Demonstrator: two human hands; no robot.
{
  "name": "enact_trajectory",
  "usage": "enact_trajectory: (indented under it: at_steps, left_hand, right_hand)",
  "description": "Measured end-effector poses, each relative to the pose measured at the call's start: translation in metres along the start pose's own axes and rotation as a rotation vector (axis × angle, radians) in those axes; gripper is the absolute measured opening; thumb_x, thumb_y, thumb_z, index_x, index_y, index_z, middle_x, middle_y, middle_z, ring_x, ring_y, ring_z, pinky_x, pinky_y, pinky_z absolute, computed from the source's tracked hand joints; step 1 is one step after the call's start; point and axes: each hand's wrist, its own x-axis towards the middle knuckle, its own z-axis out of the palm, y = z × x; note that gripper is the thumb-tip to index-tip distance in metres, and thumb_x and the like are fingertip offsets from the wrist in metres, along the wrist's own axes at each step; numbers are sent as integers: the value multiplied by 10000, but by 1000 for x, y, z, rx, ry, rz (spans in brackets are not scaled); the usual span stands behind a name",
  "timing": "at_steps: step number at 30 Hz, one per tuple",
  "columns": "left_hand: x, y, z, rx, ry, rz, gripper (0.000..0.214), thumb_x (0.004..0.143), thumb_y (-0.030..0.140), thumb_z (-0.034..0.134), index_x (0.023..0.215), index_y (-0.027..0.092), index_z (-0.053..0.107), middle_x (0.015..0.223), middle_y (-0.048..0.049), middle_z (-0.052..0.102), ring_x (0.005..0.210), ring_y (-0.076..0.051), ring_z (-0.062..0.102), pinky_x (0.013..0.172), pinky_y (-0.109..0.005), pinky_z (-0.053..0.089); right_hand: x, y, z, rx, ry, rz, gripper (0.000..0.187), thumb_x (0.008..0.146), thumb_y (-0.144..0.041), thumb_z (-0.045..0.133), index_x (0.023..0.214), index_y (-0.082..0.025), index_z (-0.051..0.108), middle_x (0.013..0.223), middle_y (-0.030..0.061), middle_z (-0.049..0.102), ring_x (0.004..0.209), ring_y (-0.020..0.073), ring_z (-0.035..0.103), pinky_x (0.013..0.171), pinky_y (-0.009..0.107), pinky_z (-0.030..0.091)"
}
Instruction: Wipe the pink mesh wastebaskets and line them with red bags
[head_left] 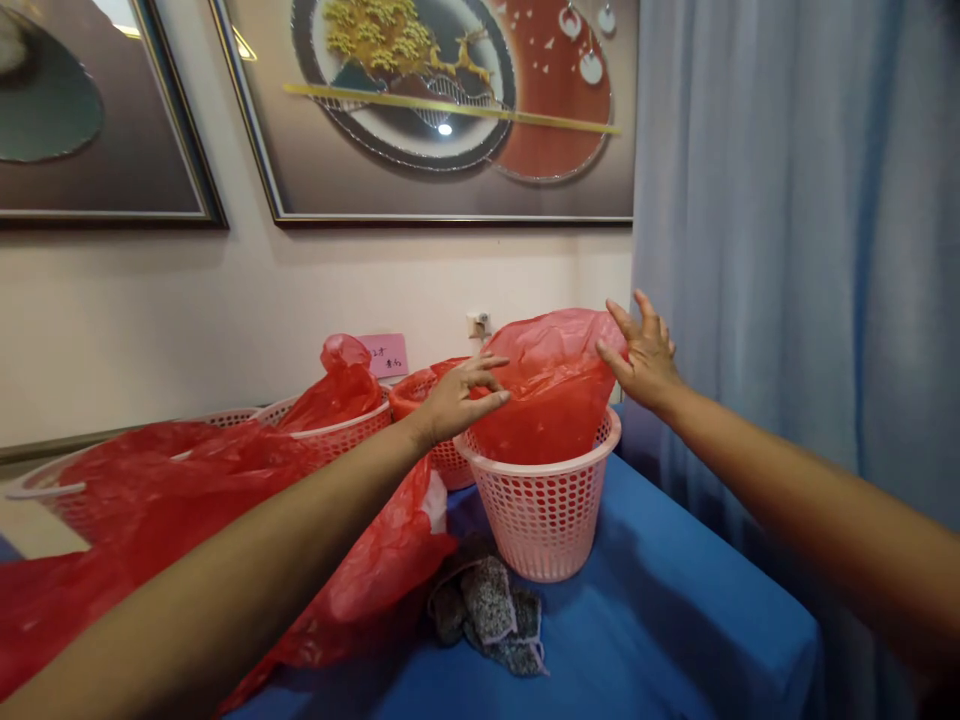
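A pink perforated plastic basket (541, 505) stands on a blue-covered table (660, 620). A red plastic bag (551, 390) puffs up out of it, above the rim. My left hand (459, 395) touches the bag's left side, fingers loosely spread. My right hand (643, 352) rests against the bag's upper right edge, fingers apart. Neither hand clasps the bag.
More pink baskets (341, 425) lined with red bags stand to the left along the wall. A loose red bag (360, 580) lies across the table under my left arm. Grey cloths (491, 610) lie in front of the basket. A blue-grey curtain (787, 250) hangs at right.
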Motion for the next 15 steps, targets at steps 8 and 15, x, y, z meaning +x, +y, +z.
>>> enact_trajectory:
  at_steps: [8, 15]
  left_hand:
    - [-2, -34, 0, 274, -316, -370, 522, 889, 641, 530, 1024, 188, 753, 1267, -157, 700, 1291, -416, 546, 1105, -601, 344]
    - [-11, -39, -5, 151, -322, -152, 501, 711, 443, 779, 1158, 229, 706, 1244, -103, 719, 1156, -291, 648, 1000, -407, 464]
  right_hand:
    - [3, 3, 38, 162, -896, 10, 531, 910, -657, 497, 768, -218, 760, 807, 96, 745, 787, 264, 711, 792, 429, 592]
    - [-6, 8, 22, 358, -819, -89, 593, 732, -458, 804, 1261, -236, 654, 1270, 105, 695, 1133, 275, 677, 999, 440, 554]
